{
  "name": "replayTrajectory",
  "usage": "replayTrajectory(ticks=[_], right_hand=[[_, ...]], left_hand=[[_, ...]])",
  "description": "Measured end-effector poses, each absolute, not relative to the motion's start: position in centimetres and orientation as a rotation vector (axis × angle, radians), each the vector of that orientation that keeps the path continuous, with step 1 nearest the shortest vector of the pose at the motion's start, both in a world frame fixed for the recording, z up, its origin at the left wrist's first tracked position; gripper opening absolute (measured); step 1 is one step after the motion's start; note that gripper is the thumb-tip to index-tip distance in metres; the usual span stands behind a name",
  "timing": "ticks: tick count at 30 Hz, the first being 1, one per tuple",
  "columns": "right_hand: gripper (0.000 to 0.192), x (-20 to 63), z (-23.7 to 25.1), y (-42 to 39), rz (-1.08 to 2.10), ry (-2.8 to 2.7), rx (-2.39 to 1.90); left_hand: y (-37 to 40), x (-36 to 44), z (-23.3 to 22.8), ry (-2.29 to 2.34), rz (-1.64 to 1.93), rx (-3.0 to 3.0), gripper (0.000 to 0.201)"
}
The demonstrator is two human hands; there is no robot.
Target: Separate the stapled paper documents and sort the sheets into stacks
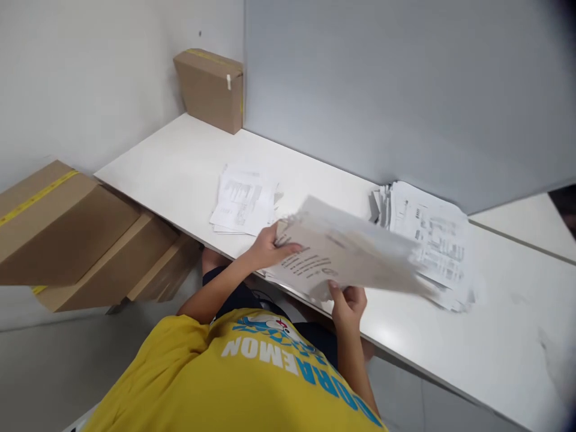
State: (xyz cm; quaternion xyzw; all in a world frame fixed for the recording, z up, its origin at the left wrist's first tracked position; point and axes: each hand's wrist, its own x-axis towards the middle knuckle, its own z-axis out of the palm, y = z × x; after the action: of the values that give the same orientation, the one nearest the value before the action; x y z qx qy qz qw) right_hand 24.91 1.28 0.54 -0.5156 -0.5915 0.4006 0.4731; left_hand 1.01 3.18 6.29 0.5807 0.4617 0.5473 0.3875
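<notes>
Between my two hands is a printed sheet of paper, raised over the desk and blurred by motion along its right side. I cannot tell whether it is one sheet or several. My left hand grips its left edge, thumb on top. My right hand pinches the near edge between thumb and fingers. Just beyond my left hand, a small pile of printed papers lies loosely on the desk. To the right sits a thicker, uneven stack of papers, partly covered by the held sheet.
The white desk runs along a grey partition. A cardboard box stands in the far left corner. More taped cardboard boxes are piled beside the desk's left end. The desk's near edge is close to my body.
</notes>
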Motion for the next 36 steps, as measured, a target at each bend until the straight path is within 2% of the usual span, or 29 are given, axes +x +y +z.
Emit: replayTrajectory(ticks=[3, 8, 11, 15, 21, 29, 32, 36], right_hand=[[0.043, 23.6, 0.3, 1.8, 0.955, -1.363, -1.301], [0.034, 22.6, 0.8, 3.1, 1.067, -1.398, -1.304], [0.032, 22.7, 1.4, 3.8, 1.076, -1.450, -1.275], [0.040, 22.5, 1.6, 5.0, 0.954, -1.464, -1.140], [0.045, 21.5, 0.0, 5.9, 0.870, -1.400, -1.004], [0.037, 21.2, 0.5, 5.6, 0.986, -1.284, -1.139], [0.039, 21.0, 1.5, 5.9, 1.062, -1.110, -1.157], [0.049, 21.4, 4.4, 6.6, 1.211, -0.910, -0.994]], left_hand=[[4.1, 1.7, 5.8, 1.233, 1.496, 1.337, 0.069], [5.2, 2.6, 6.1, 1.437, 1.588, 1.292, 0.107], [6.1, 2.2, 5.9, 1.515, 1.660, 1.370, 0.114], [8.0, 1.0, 5.4, 1.415, 1.877, 1.514, 0.122], [8.8, 0.7, 5.5, 1.209, 2.084, 1.534, 0.114], [7.4, 1.9, 6.5, 1.190, 1.920, 1.271, 0.113], [6.9, 1.0, 6.9, 1.191, 1.723, 1.179, 0.109], [5.0, -0.4, 7.6, 1.049, 1.257, 0.994, 0.084]])
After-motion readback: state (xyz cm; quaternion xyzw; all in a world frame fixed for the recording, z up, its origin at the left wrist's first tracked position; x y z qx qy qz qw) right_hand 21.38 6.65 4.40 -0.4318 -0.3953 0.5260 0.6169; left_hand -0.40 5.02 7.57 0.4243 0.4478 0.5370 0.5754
